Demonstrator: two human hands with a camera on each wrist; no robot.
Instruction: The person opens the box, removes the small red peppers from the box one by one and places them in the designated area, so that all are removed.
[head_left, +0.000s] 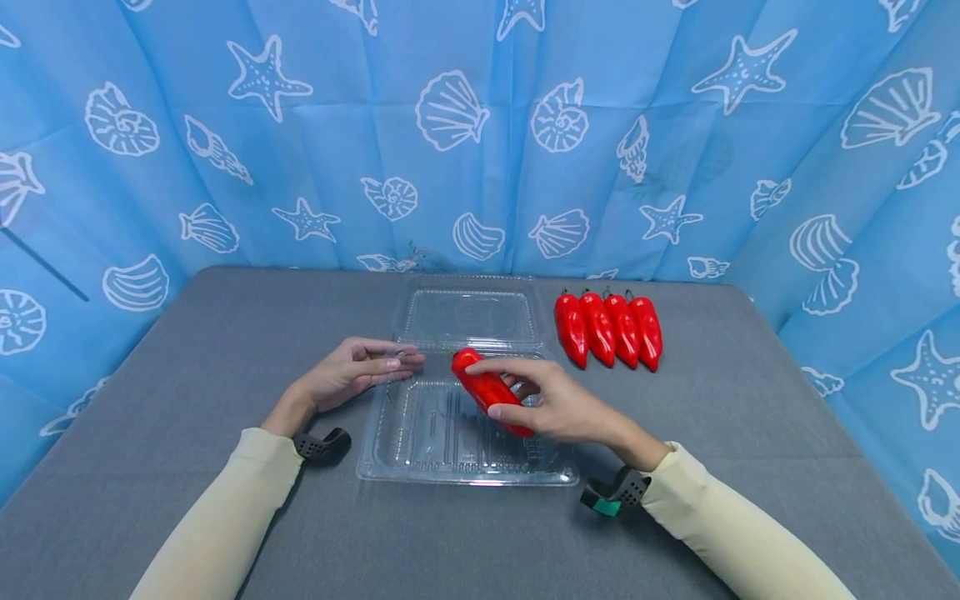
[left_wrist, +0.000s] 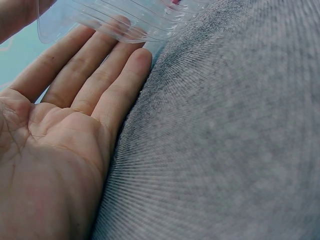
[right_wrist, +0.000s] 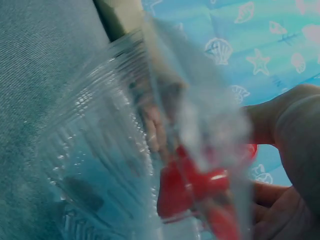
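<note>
A red pepper (head_left: 483,386) is held slanting over the clear plastic container (head_left: 468,482) by my right hand (head_left: 558,404), its thumb and fingers around the pepper's near side. Through blurred plastic in the right wrist view, the same red pepper (right_wrist: 200,180) shows in red patches. My left hand (head_left: 360,372) is at the container's left rim near the hinge. In the left wrist view, the straight fingers of that left hand (left_wrist: 75,95) reach to the clear container wall (left_wrist: 145,25), their tips partly behind it. The container's lid (head_left: 472,312) lies folded back.
Several red peppers (head_left: 607,329) lie side by side at the back right, stems away from me. Grey cloth covers the table (head_left: 720,400). A blue curtain (head_left: 480,183) with white shells and starfish hangs behind the table and along its sides.
</note>
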